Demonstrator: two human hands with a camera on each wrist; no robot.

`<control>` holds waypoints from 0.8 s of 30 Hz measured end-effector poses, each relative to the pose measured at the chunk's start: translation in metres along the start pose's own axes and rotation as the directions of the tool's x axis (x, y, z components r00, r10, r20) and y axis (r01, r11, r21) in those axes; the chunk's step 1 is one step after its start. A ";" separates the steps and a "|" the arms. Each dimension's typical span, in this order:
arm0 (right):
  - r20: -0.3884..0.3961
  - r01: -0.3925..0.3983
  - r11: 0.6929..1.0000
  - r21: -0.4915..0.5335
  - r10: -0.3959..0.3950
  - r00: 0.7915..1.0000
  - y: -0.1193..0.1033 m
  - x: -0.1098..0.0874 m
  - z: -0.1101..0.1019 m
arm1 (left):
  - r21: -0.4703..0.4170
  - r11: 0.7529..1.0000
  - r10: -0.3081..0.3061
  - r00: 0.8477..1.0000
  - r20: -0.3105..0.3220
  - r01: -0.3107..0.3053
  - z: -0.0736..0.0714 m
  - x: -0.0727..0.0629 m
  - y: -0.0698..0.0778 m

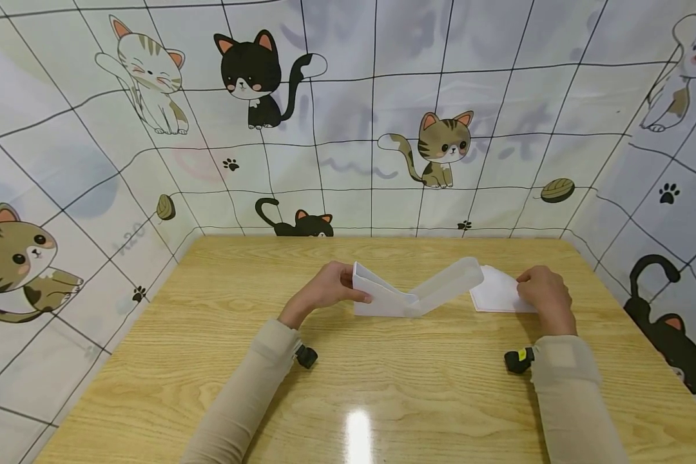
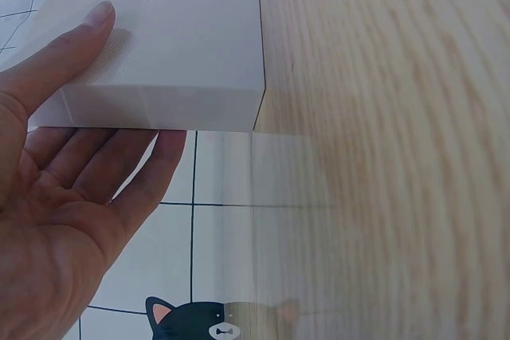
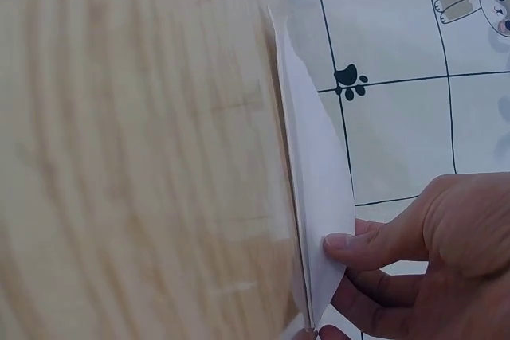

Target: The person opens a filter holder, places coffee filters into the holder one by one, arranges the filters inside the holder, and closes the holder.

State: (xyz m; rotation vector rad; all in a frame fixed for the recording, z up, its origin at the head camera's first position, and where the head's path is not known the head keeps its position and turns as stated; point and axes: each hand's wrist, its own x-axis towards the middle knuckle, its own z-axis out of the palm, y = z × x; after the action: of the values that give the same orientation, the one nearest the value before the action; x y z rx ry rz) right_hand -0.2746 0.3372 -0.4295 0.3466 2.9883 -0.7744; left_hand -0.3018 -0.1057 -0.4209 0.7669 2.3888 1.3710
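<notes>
A white box [image 1: 379, 301] stands on the table, with its pale flap-like lid [image 1: 449, 283] swung up and leaning to the right. My left hand [image 1: 330, 285] grips the box at its left end; in the left wrist view the thumb lies on one broad face of the box [image 2: 183, 29] and the fingers go behind it. Right of the lid are flat white folded sheets, apparently paper [image 1: 495, 293]. Their right end is pinched by my right hand [image 1: 546, 298], its thumb on the near face of the paper [image 3: 315, 173]. The box's inside is hidden.
The wooden table [image 1: 336, 374] runs under both arms. A cat-patterned cloth [image 1: 348, 96] encloses it at the back and both sides. Small black cameras sit on both wrists, and a bright light reflection shows near the table's front.
</notes>
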 end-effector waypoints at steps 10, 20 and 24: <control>-0.032 0.011 1.000 -0.004 -0.011 0.999 0.001 0.001 0.001 | -0.003 1.000 0.013 1.000 0.000 -0.013 0.000 0.000 -0.001; -0.048 -0.004 1.000 0.016 0.005 0.999 -0.005 -0.002 -0.002 | 0.000 1.000 0.013 1.000 0.000 -0.013 0.000 0.001 -0.002; -0.051 -0.012 1.000 0.020 0.013 0.999 -0.006 -0.004 -0.003 | -0.002 1.000 0.013 1.000 0.001 -0.013 0.000 0.000 -0.003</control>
State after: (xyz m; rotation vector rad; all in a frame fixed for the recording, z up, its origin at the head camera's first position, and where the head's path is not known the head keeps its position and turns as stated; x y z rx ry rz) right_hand -0.2723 0.3334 -0.4237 0.3919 3.0246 -0.8057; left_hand -0.3030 -0.1065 -0.4230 0.7835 2.3854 1.3780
